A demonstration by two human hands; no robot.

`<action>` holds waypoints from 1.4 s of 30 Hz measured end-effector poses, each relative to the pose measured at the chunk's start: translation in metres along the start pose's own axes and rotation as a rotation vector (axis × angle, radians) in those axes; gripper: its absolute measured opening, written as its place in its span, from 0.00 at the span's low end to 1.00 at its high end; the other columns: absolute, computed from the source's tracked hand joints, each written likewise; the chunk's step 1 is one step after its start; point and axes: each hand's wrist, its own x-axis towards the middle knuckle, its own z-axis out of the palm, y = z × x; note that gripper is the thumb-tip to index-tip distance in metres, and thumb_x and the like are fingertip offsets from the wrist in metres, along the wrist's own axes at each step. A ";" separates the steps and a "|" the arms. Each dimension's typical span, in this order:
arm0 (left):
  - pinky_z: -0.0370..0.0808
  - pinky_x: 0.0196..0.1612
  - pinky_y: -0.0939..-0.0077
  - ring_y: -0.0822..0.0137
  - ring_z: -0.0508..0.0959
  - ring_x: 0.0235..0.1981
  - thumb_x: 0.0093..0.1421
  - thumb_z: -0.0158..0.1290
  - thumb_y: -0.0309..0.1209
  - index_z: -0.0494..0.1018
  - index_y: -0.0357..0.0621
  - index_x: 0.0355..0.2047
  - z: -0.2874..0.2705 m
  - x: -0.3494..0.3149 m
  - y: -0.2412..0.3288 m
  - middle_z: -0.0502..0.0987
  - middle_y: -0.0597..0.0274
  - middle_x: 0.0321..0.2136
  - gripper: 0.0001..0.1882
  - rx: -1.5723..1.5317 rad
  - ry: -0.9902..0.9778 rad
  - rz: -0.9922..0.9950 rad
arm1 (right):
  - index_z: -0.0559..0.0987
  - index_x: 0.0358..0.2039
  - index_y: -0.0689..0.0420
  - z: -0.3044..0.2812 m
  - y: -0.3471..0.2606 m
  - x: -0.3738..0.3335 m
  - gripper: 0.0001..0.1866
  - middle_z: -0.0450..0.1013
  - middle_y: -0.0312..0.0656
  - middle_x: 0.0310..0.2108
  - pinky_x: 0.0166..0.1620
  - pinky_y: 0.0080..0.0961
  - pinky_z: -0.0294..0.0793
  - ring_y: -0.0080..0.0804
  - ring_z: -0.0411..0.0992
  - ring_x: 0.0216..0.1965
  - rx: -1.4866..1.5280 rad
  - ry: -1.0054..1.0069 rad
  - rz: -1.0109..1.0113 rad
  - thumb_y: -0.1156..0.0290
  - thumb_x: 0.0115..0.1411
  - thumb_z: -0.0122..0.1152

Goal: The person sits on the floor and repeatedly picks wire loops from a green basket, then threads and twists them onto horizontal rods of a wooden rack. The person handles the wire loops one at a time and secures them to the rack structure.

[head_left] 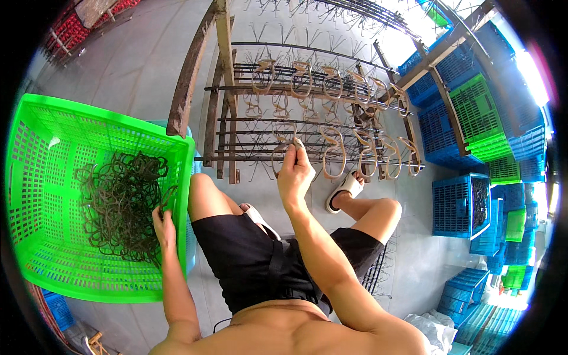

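Observation:
My right hand reaches up to the rack, with thumb and fingertips pinched on the top of a tan loop-shaped piece that hangs at the lower front bar. Beside it, several similar tan loops hang in a row on wire hooks. My left hand is inside the right wall of a bright green plastic basket, its fingers closed at a dark loop-shaped piece. A tangled heap of dark brown loops lies in that basket.
The brown rack frame stands before me, with black bars and thin wire hooks. Stacked blue crates and green crates line the right side. A blue crate holds dark pieces. Red goods sit at the far left.

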 end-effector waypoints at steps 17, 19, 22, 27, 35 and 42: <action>0.69 0.40 0.67 0.54 0.70 0.37 0.37 0.56 0.29 0.72 0.40 0.36 -0.040 -0.060 0.125 0.68 0.53 0.35 0.21 0.021 -0.676 0.908 | 0.67 0.53 0.55 -0.045 -0.082 -0.069 0.29 0.63 0.54 0.47 0.51 0.40 0.62 0.51 0.62 0.48 -0.167 -0.882 -0.577 0.70 0.50 0.64; 0.67 0.43 0.68 0.55 0.70 0.40 0.38 0.58 0.31 0.70 0.41 0.41 -0.035 -0.071 0.141 0.67 0.54 0.37 0.25 -0.016 -0.771 0.882 | 0.73 0.45 0.61 -0.035 -0.090 -0.075 0.16 0.70 0.48 0.36 0.41 0.29 0.71 0.37 0.70 0.37 0.118 -1.309 -0.388 0.74 0.55 0.59; 0.64 0.47 0.66 0.57 0.68 0.44 0.43 0.60 0.37 0.68 0.43 0.43 -0.023 -0.044 0.135 0.67 0.54 0.40 0.26 -0.310 -0.498 0.879 | 0.76 0.31 0.63 -0.034 -0.081 -0.076 0.07 0.69 0.32 0.16 0.17 0.15 0.65 0.16 0.64 0.13 0.291 -1.138 0.196 0.74 0.61 0.52; 0.59 0.54 0.55 0.51 0.61 0.53 0.55 0.52 0.41 0.63 0.43 0.52 -0.024 0.081 -0.010 0.61 0.50 0.51 0.26 0.592 0.061 0.088 | 0.70 0.32 0.61 0.023 -0.055 -0.047 0.10 0.65 0.33 0.14 0.16 0.16 0.65 0.19 0.65 0.12 0.343 -0.165 0.200 0.69 0.65 0.44; 0.74 0.42 0.55 0.38 0.58 0.54 0.55 0.53 0.32 0.62 0.39 0.51 -0.017 0.083 -0.092 0.48 0.47 0.58 0.24 0.927 -0.053 -0.246 | 0.67 0.27 0.60 0.058 -0.039 -0.032 0.12 0.65 0.34 0.11 0.15 0.18 0.63 0.20 0.66 0.12 0.294 -0.083 0.258 0.67 0.65 0.44; 0.77 0.37 0.62 0.45 0.69 0.47 0.57 0.48 0.24 0.62 0.40 0.52 -0.032 0.099 -0.083 0.49 0.43 0.58 0.21 1.228 -0.288 -0.213 | 0.69 0.26 0.60 0.063 -0.041 -0.040 0.13 0.62 0.32 0.10 0.15 0.14 0.59 0.17 0.60 0.10 0.391 -0.096 0.208 0.66 0.66 0.44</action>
